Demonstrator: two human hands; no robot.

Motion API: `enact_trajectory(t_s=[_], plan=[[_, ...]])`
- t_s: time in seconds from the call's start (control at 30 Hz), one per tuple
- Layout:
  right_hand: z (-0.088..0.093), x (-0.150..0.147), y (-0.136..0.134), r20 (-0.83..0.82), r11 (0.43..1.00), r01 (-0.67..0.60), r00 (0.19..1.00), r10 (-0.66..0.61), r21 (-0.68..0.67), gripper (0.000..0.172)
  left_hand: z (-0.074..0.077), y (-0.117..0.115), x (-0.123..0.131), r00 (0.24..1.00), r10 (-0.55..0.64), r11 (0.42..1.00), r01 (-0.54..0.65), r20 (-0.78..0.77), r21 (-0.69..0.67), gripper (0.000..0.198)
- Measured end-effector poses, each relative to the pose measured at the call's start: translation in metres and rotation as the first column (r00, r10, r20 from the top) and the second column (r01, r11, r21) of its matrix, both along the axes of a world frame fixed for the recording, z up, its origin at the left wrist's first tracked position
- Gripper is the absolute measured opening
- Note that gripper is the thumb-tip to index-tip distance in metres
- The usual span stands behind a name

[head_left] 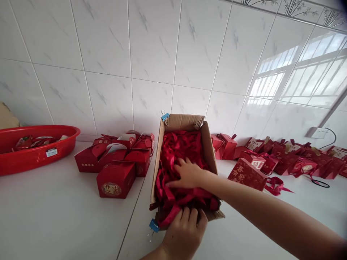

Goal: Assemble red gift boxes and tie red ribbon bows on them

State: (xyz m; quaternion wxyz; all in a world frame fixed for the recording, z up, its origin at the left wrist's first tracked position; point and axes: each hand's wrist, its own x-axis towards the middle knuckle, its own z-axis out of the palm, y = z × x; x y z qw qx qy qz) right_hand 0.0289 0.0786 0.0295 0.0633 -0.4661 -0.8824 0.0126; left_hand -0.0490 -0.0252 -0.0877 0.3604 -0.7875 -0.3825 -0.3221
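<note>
A cardboard box (208, 151) stands against the tiled wall, filled with a tangle of red ribbons (184, 144). My right hand (188, 175) reaches into it from the right, palm down on the ribbons with fingers spread. At the near side, my left hand (185, 229) has its fingers curled over the box's front edge, beside a strip of ribbon. One blue binder clip (154, 225) is fixed at the front left corner. Another blue binder clip (165, 116) sits at the back left corner.
Several red gift boxes (116, 178) are grouped left of the cardboard box. More red gift boxes (284, 155) line the wall on the right, one lying with loose ribbon (278, 185). A red plastic basin (40, 159) holds small packets at far left. A power strip (320, 133) is by the wall.
</note>
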Motion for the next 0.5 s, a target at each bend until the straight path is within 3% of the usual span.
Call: enact_trajectory(t_s=[0.13,0.23,0.37,0.43,0.5], plan=[[-0.018,0.005,-0.038,0.084,0.995,-0.09,0.992,0.093,-0.047,0.035,-0.002,0.0,0.001,0.999,-0.016,1.0,0.015,0.03,0.008,0.021],[-0.014,0.011,-0.048,0.073,0.986,-0.151,0.985,0.156,-0.074,0.021,-0.007,-0.002,0.001,0.999,-0.033,0.999,0.033,0.031,0.0,0.017],[0.02,0.014,-0.031,-0.022,0.994,-0.111,0.994,0.111,-0.007,0.039,-0.012,-0.004,0.0,0.999,-0.041,0.999,0.04,0.032,0.007,0.011],[0.041,0.014,-0.01,-0.11,0.994,0.02,0.994,-0.007,0.11,0.049,-0.012,-0.004,-0.001,0.999,-0.041,0.999,0.04,0.021,0.005,0.011],[0.057,0.013,0.017,-0.2,0.968,0.133,0.976,-0.09,0.211,0.046,-0.013,-0.003,-0.001,0.999,-0.04,0.999,0.04,0.003,-0.006,0.014]])
